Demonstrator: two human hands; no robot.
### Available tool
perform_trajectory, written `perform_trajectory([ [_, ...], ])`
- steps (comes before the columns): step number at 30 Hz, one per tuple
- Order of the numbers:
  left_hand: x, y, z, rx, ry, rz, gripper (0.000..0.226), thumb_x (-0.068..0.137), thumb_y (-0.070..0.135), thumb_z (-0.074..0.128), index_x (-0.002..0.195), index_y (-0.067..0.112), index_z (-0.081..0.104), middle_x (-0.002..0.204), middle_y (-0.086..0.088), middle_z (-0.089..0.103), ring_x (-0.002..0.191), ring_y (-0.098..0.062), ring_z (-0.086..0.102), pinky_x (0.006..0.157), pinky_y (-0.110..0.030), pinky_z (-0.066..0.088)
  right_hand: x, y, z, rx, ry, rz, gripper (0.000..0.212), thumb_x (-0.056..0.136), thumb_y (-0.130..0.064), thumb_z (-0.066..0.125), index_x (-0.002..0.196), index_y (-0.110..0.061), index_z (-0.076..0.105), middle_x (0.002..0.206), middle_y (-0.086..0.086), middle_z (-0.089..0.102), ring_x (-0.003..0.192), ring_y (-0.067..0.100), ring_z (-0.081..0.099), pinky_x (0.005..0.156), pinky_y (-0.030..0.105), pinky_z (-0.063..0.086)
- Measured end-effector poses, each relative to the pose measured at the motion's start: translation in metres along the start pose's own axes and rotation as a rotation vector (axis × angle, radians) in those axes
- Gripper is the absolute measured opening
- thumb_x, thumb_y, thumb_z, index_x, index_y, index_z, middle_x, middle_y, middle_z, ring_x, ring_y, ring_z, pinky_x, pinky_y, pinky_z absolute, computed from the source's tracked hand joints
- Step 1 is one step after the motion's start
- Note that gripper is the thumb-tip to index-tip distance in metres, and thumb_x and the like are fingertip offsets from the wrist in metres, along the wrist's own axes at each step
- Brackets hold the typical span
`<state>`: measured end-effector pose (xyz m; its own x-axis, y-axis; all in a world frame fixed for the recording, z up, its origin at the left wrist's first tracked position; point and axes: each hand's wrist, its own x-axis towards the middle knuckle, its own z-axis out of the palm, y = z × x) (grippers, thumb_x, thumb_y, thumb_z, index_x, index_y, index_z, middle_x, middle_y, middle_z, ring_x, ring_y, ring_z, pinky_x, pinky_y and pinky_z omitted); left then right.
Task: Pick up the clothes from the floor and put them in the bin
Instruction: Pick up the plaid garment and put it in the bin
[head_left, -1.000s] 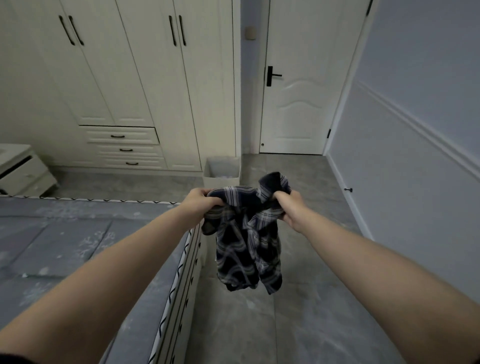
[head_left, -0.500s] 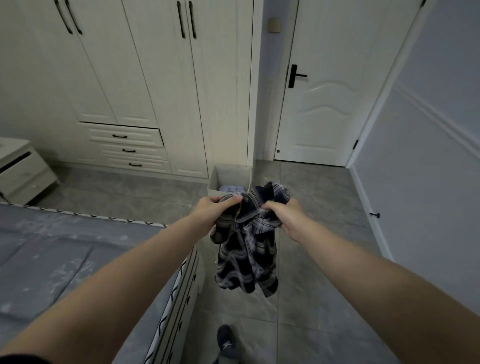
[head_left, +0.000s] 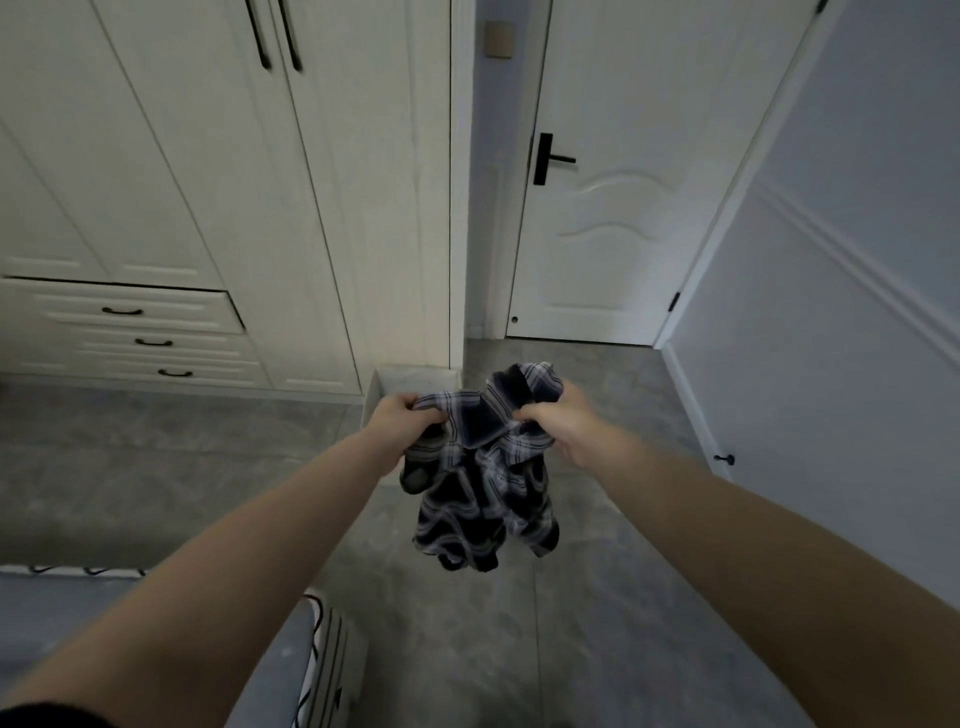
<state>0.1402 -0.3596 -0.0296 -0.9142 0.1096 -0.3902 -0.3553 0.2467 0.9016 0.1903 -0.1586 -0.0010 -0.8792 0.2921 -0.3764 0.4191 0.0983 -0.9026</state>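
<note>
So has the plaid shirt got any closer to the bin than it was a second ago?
Yes. The shirt, gripped by the left hand and right hand, now overlaps the bin by the wardrobe; earlier it hung short of it.

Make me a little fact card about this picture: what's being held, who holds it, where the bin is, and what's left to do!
held: plaid shirt, bunched, hanging above the floor
left hand: grip shut on shirt
right hand: grip shut on shirt
bin: by the wardrobe, mostly hidden behind the shirt
left to do: shirt not yet in bin
</note>
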Motion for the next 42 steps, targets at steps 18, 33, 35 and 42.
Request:
perform_trajectory([
  [18, 0.256, 0.069, -0.012, 0.101, 0.215, -0.139, 0.014, 0.077, 0.007, 0.072, 0.082, 0.008, 0.058, 0.089, -0.014, 0.064, 0.089, -0.032, 0.066, 0.077, -0.038, 0.054, 0.34, -0.083, 0.041, -0.2, -0.233, 0.178, 0.057, 0.056, -0.006, 0.068, 0.113, -0.008, 0.062, 0.104, 0.017, 0.069, 0.092, 0.032, 0.067, 0.086, 0.05, 0.058],
  [33, 0.443, 0.058, -0.103, -0.116, 0.185, -0.239, 0.028, 0.077, -0.007, 0.064, 0.063, 0.012, 0.048, 0.064, -0.009, 0.051, 0.06, -0.021, 0.052, 0.045, -0.022, 0.042, 0.48, -0.118, 0.153, -0.139, -0.178, 0.23, 0.052, 0.069, 0.007, 0.073, 0.12, 0.0, 0.062, 0.113, 0.017, 0.068, 0.099, 0.034, 0.065, 0.085, 0.041, 0.056],
  [35, 0.465, 0.05, -0.115, -0.143, 0.137, -0.256, 0.025, 0.079, -0.008, 0.063, 0.068, 0.011, 0.05, 0.066, -0.009, 0.052, 0.06, -0.02, 0.053, 0.04, -0.017, 0.043, 0.495, -0.115, 0.17, -0.135, -0.165, 0.275, 0.052, 0.069, 0.01, 0.072, 0.12, 0.001, 0.062, 0.115, 0.019, 0.067, 0.1, 0.035, 0.065, 0.09, 0.046, 0.056],
  [42, 0.554, -0.012, -0.151, -0.21, 0.056, -0.351, 0.021, 0.077, -0.005, 0.068, 0.077, 0.014, 0.059, 0.094, -0.017, 0.061, 0.093, -0.031, 0.062, 0.079, -0.041, 0.055, 0.569, -0.087, 0.231, -0.161, -0.138, 0.341, 0.039, 0.079, 0.013, 0.063, 0.115, 0.0, 0.056, 0.119, 0.025, 0.06, 0.11, 0.041, 0.059, 0.102, 0.058, 0.046],
])
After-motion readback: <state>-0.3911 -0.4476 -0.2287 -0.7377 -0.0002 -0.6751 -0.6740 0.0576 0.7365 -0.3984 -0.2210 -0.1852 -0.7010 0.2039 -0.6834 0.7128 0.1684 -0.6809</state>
